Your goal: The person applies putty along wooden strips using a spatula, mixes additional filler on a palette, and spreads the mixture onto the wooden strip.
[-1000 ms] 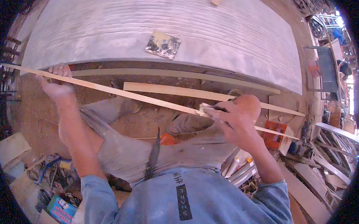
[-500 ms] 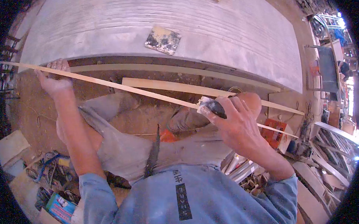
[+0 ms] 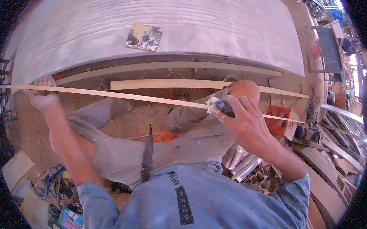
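My left hand (image 3: 44,95) is closed around a long, thin wooden strip (image 3: 122,95) near its far left end. The strip runs across my lap, slanting down to the right. My right hand (image 3: 250,118) grips a dark, rounded block (image 3: 223,108), its front edge caked with pale paste, and presses it against the strip. What the block is exactly, I cannot make out. Beyond the hand, the strip's thinner right end shows. Behind it lies a wider wooden board (image 3: 162,83), partly hidden by my knee.
A large whitish ridged panel (image 3: 188,25) fills the far side, with a paste-stained square plate (image 3: 144,37) on it. An orange-red box (image 3: 277,120) stands to the right. Offcuts (image 3: 246,162) lie near my right elbow, and tools and a blue packet (image 3: 72,221) at lower left.
The strip now lies flatter in view, its left end lower. My left hand sits lower and farther left; my right hand and block have shifted slightly right. The camera view has also moved.
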Tool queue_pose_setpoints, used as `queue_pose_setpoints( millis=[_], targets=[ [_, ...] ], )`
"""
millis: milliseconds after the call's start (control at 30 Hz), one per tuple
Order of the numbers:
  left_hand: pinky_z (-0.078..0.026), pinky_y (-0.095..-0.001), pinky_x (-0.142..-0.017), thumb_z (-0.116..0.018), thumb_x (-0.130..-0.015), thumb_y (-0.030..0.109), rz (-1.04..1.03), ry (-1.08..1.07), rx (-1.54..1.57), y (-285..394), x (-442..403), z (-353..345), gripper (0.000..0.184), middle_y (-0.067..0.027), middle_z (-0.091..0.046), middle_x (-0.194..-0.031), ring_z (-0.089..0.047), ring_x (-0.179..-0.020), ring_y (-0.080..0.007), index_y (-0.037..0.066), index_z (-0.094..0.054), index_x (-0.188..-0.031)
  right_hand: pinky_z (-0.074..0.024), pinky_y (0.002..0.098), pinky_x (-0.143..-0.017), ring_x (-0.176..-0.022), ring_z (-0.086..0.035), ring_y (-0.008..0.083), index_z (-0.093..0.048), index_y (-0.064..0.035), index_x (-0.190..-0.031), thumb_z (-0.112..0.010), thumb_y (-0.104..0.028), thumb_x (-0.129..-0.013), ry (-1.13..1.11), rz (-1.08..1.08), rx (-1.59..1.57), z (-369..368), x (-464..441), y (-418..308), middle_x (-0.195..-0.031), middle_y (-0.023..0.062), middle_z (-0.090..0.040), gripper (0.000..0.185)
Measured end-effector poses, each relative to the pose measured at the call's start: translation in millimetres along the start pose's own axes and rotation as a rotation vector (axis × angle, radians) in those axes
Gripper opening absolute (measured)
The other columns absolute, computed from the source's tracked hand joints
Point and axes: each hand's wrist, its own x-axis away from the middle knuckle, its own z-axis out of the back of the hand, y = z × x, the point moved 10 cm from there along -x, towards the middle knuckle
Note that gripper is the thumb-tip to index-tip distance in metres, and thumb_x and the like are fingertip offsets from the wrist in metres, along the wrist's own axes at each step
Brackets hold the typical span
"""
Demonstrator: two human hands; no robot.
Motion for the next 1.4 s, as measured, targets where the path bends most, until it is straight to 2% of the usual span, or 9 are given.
queue_pose_setpoints(
  millis=[200, 500, 600, 667, 967, 1067, 1200, 1267, 1400],
  targets=[
    [-0.049, -0.0539, -0.096, -0.050, -0.094, 0.057, 0.552, -1.245, 0.422, -14.7, 0.4, -48.7, 0.056, -0.0094, -0.046, -0.077, -0.049, -0.075, -0.0298, 0.003, -0.046, -0.079, -0.0515, 0.0441, -0.083, -0.098, -0.056, 0.0320, -0.069, -0.0189, -0.119, -0.060, -0.014, -0.081, -0.054, -0.079, 0.018, -10.9, 19.2, 17.3, -0.112, 0.0134, -0.054, 0.040],
    [-0.053, -0.0550, -0.091, -0.047, -0.096, 0.055, 0.022, -0.171, -0.004, 4.5, -45.0, 6.5, 0.054, -0.0149, -0.055, -0.088, -0.058, -0.091, -0.0351, 0.002, -0.050, -0.087, -0.0493, 0.0467, -0.087, -0.103, -0.058, 0.0329, -0.069, -0.0247, -0.120, -0.061, -0.011, -0.082, 0.013, -0.154, -0.060, 25.8, 11.9, 18.2, -0.112, 0.0117, -0.056, 0.042],
    [-0.055, -0.0563, -0.090, -0.049, -0.095, 0.054, 0.364, -1.376, 0.472, 4.1, 22.8, -66.6, 0.055, -0.0185, -0.058, -0.095, -0.062, -0.097, -0.0383, 0.000, -0.051, -0.093, -0.0479, 0.0477, -0.089, -0.103, -0.058, 0.0327, -0.068, -0.0256, -0.121, -0.061, -0.013, -0.083, 0.126, -0.016, -0.056, 31.9, -24.0, -20.2, -0.114, 0.0112, -0.056, 0.041],
    [-0.057, -0.0505, -0.080, -0.051, -0.094, 0.054, -0.028, -0.172, -0.012, 9.7, -5.6, -10.9, 0.053, -0.0150, -0.054, -0.087, -0.060, -0.083, -0.0331, 0.002, -0.049, -0.091, -0.0465, 0.0467, -0.090, -0.104, -0.057, 0.0320, -0.068, -0.0217, -0.120, -0.061, -0.017, -0.084, 0.180, 0.070, -0.108, 30.5, -43.6, -40.9, -0.113, 0.0120, -0.056, 0.037],
    [-0.056, -0.0456, -0.079, -0.052, -0.093, 0.057, 0.375, -1.174, 0.439, -12.7, -13.4, -41.8, 0.056, -0.0102, -0.052, -0.077, -0.053, -0.071, -0.0259, 0.003, -0.049, -0.081, -0.0439, 0.0443, -0.091, -0.105, -0.053, 0.0304, -0.068, -0.0158, -0.118, -0.057, -0.016, -0.084, 0.051, 0.110, 0.085, 20.6, -37.1, -40.6, -0.113, 0.0131, -0.055, 0.036],
    [-0.055, -0.0441, -0.079, -0.051, -0.094, 0.058, 0.086, -0.275, 0.111, -6.7, -37.2, 2.1, 0.057, -0.0083, -0.049, -0.071, -0.052, -0.070, -0.0257, 0.004, -0.048, -0.076, -0.0437, 0.0455, -0.092, -0.106, -0.053, 0.0307, -0.068, -0.0188, -0.119, -0.057, -0.017, -0.083, -0.008, 0.024, 0.101, 9.6, -18.8, -21.6, -0.113, 0.0130, -0.055, 0.038],
    [-0.054, -0.0475, -0.084, -0.050, -0.094, 0.058, 0.390, -1.142, 0.393, -12.7, 4.4, -51.2, 0.058, -0.0117, -0.052, -0.077, -0.054, -0.075, -0.0277, 0.003, -0.049, -0.079, -0.0442, 0.0467, -0.093, -0.108, -0.054, 0.0319, -0.069, -0.0216, -0.119, -0.060, -0.015, -0.080, -0.078, -0.076, 0.087, -2.1, 8.5, 4.8, -0.114, 0.0128, -0.055, 0.040],
    [-0.053, -0.0494, -0.087, -0.050, -0.094, 0.058, 0.014, -0.092, 0.028, -3.5, -12.2, -1.0, 0.058, -0.0160, -0.054, -0.087, -0.056, -0.082, -0.0324, 0.001, -0.050, -0.084, -0.0451, 0.0468, -0.094, -0.110, -0.054, 0.0332, -0.070, -0.0213, -0.119, -0.065, -0.013, -0.077, -0.118, -0.109, 0.088, -5.7, 24.8, 16.8, -0.113, 0.0129, -0.056, 0.043],
    [-0.052, -0.0509, -0.090, -0.050, -0.095, 0.058, 0.123, -0.188, 0.129, -16.3, -45.6, 8.4, 0.059, -0.0189, -0.054, -0.095, -0.056, -0.092, -0.0367, -0.001, -0.050, -0.089, -0.0457, 0.0465, -0.095, -0.112, -0.054, 0.0341, -0.070, -0.0199, -0.120, -0.065, -0.009, -0.079, -0.130, -0.201, 0.066, -12.3, 58.7, 48.7, -0.115, 0.0137, -0.057, 0.043]
  ],
)
